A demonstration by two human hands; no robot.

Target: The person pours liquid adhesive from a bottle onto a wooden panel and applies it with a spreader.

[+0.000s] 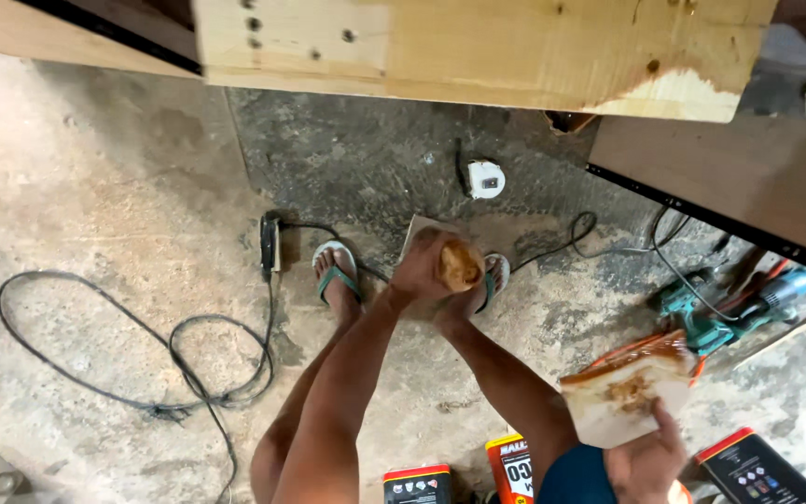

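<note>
The right hand grips a flat board with brown glue on it. The left hand squeezes a sticky rag above the feet. Best to wipe slowly and press evenly.

Left arm stretched forward and down, left hand closed in a fist-like grip, knuckles up. Right arm bent back near the hip, right hand low at the frame's bottom edge, fingers pinched closed, thumb up. Hands well apart.
</note>
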